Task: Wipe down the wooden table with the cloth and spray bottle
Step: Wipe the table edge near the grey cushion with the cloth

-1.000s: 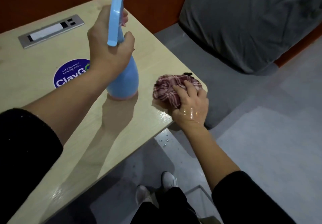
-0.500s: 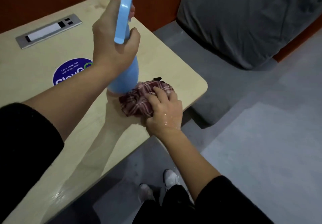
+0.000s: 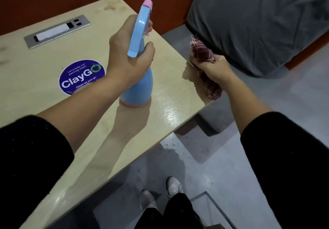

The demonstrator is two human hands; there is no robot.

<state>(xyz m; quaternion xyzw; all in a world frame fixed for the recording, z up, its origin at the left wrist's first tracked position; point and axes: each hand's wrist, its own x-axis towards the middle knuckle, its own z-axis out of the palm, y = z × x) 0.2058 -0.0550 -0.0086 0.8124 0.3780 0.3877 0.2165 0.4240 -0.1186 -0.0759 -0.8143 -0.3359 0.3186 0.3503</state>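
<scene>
Over on the left, the table (image 3: 44, 54) runs pale and woody, with a metal socket plate (image 3: 57, 31) set in near the far edge and a round purple sticker (image 3: 81, 76) nearer the middle. A wet sheen shows along the near right part of the top.

Now the left hand (image 3: 128, 57): fingers clenched round the neck of the spray bottle (image 3: 138, 88), index side up by the trigger. The bottle stands upright, base just on or barely above the wood, I can't tell which. Its long axis runs straight up, with the pink nozzle at the top pointing away toward the far wall. It looks like light, stiff plastic, smooth and likely slick if wet, so the narrow neck under the head is the sensible place to grip.

Moving right, the right hand (image 3: 213, 68) is bunched tight on the cloth (image 3: 203, 52), a red checked rag at the table's right edge, one end sticking up, the other hanging below the fist. Soft, limp and probably damp, it is best held as a wad. The skin glistens, seemingly wet.

Far right, a grey cushion (image 3: 258, 23).
</scene>
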